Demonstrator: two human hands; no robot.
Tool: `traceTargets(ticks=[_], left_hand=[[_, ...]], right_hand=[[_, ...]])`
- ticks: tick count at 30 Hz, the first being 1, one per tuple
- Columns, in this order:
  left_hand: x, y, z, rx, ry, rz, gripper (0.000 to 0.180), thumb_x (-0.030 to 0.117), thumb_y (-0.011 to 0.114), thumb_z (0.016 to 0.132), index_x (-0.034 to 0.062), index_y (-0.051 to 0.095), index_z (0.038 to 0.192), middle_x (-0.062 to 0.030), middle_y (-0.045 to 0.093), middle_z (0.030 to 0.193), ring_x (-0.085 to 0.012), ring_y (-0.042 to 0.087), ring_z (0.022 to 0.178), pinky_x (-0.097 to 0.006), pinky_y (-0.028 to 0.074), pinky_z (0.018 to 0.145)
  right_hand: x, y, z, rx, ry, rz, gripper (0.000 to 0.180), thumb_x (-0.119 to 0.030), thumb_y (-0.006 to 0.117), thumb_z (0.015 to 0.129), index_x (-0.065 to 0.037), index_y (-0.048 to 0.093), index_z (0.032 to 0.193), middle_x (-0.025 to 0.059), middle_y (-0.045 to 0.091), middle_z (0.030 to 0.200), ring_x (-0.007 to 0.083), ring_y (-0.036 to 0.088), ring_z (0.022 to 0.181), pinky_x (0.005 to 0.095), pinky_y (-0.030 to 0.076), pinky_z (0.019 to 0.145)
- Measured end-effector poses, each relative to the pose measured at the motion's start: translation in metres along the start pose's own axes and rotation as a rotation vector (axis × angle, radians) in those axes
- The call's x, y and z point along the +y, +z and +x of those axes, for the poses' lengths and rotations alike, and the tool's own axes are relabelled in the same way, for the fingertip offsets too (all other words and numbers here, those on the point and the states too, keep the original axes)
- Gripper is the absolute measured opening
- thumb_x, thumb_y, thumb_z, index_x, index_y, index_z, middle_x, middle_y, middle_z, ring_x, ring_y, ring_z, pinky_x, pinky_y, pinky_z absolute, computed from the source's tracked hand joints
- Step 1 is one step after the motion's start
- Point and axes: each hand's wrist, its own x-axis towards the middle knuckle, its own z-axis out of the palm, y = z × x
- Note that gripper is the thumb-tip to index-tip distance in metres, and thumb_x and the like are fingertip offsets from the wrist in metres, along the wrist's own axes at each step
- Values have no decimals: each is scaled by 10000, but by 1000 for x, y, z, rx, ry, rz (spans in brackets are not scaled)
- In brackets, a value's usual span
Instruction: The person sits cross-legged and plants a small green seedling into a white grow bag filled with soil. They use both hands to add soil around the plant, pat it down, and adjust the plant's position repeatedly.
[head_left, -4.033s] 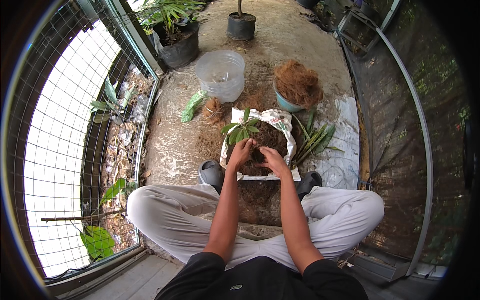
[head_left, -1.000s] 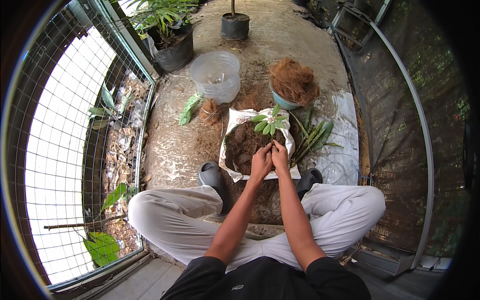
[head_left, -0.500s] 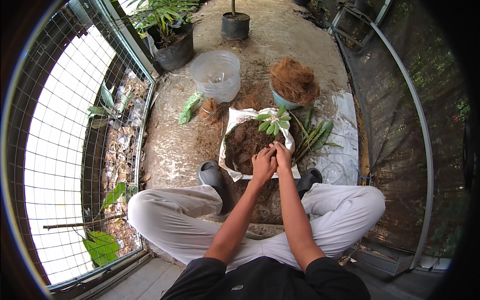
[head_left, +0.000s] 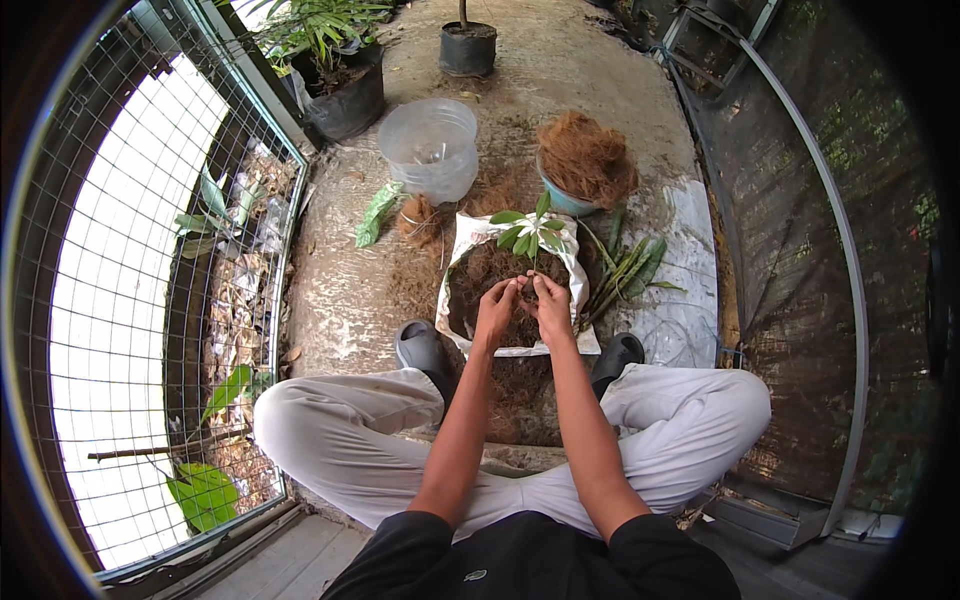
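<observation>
A small leafy seedling (head_left: 528,236) stands upright over an open white sack (head_left: 465,232) filled with brown soil and fibre (head_left: 478,272). Both my hands are at its lower stem, fingertips nearly meeting. My left hand (head_left: 496,312) is closed in a pinch on the left side. From the right, my right hand (head_left: 552,306) pinches the same spot. The stem's lower end and any roots are hidden by the fingers.
Beyond the sack stand a clear plastic tub (head_left: 430,150) and a blue pot (head_left: 568,200) heaped with coconut fibre (head_left: 585,155). Cut leaves (head_left: 635,272) lie at right; a fibre bundle (head_left: 420,218) and a patterned leaf (head_left: 378,214) lie left. Wire mesh (head_left: 150,300) borders the left.
My hands have drawn apart from their overlapping grip, the left moving leftward, and now meet at the fingertips. The seedling has shifted slightly left and turned.
</observation>
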Motion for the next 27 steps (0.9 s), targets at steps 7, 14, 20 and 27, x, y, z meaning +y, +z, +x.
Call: traceTargets(ticks=[7,14,20,27], left_hand=[[0,5,-2,-57,-40,-100,383,236,610,900,-11,581,1191,-87,643,1030,-134,615,864,-265,488,756],[-1,4,-4,147,115,258,301,177,623,867,-34,643,1080,-129,691,873,-159,656,778,-288,506,687],[5,29,-26,314,301,749,300,202,602,834,19,657,1066,-236,651,777,-322,667,699,-381,508,666],[-10,16,-9,117,301,591,343,302,548,908,16,640,1072,-169,673,842,-241,666,707,-392,489,674]], right_hand=[[9,11,-1,17,-217,-152,350,-253,454,983,-32,554,1235,53,600,1188,131,550,1067,296,437,892],[15,16,3,89,-51,-254,340,-210,466,977,-30,547,1254,75,606,1170,156,569,1035,296,450,864],[32,4,7,166,-110,-328,277,-134,514,938,16,609,1151,82,660,1016,125,587,819,277,463,719],[28,-11,12,188,62,42,255,-163,520,948,-14,599,1139,10,626,901,97,571,765,284,472,626]])
